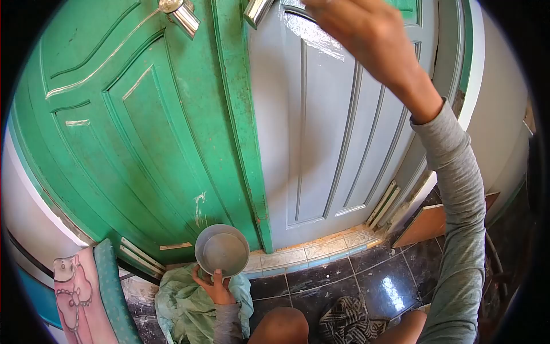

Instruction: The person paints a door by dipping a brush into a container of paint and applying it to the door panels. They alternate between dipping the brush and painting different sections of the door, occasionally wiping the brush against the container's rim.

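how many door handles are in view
2: a silver handle near the top of the green door, and a second handle at the grey door's left edge, cut off by the frame. Others may be hidden behind the right hand.

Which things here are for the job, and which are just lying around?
Probably for the job:
- round grey metal bowl, held in the left hand
- grey panelled door, nearest the right hand

Probably just lying about:
- pink patterned cloth, far left
- flat brown board, lower right

I can't tell about the crumpled pale-green cloth.
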Demonstrator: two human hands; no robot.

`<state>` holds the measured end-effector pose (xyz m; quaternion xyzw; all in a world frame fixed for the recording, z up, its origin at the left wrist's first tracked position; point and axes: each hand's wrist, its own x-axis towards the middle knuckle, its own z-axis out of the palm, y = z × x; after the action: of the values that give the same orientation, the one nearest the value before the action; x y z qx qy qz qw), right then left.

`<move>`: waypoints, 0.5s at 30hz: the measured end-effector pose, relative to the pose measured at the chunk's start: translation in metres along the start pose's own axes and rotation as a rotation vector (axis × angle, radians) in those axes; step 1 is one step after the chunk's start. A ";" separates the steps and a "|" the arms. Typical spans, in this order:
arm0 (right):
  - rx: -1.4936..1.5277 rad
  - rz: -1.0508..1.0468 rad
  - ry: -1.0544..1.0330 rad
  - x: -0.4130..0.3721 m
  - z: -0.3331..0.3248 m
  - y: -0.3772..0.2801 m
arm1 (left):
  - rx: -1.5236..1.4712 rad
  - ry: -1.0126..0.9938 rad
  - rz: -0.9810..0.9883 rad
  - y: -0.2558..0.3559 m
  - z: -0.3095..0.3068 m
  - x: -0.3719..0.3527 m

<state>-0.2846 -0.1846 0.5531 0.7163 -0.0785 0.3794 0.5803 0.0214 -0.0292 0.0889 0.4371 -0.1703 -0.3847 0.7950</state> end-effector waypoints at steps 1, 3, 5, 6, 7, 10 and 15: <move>0.091 -0.140 -0.055 0.004 -0.006 -0.009 | 0.005 0.003 -0.004 0.001 0.000 0.001; 0.009 -0.201 -0.233 -0.037 0.017 -0.066 | 0.001 0.004 0.000 0.002 0.000 0.002; 0.099 -0.287 -0.396 -0.069 0.009 -0.122 | -0.008 0.001 -0.002 0.002 0.002 0.003; 0.176 -0.349 -0.447 -0.067 0.003 -0.135 | -0.014 0.003 -0.002 0.002 0.002 0.004; 0.271 -0.275 -0.435 -0.064 0.003 -0.131 | -0.019 0.007 -0.001 0.002 0.002 0.004; 0.386 -0.107 -0.361 -0.025 0.001 -0.081 | -0.002 0.008 -0.019 0.004 0.000 0.001; 0.236 0.051 -0.129 0.017 0.012 -0.007 | 0.072 -0.007 0.006 -0.002 -0.001 0.000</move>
<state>-0.2639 -0.1873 0.5583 0.8003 -0.0886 0.3540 0.4758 0.0214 -0.0290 0.0866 0.4633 -0.1883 -0.3776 0.7793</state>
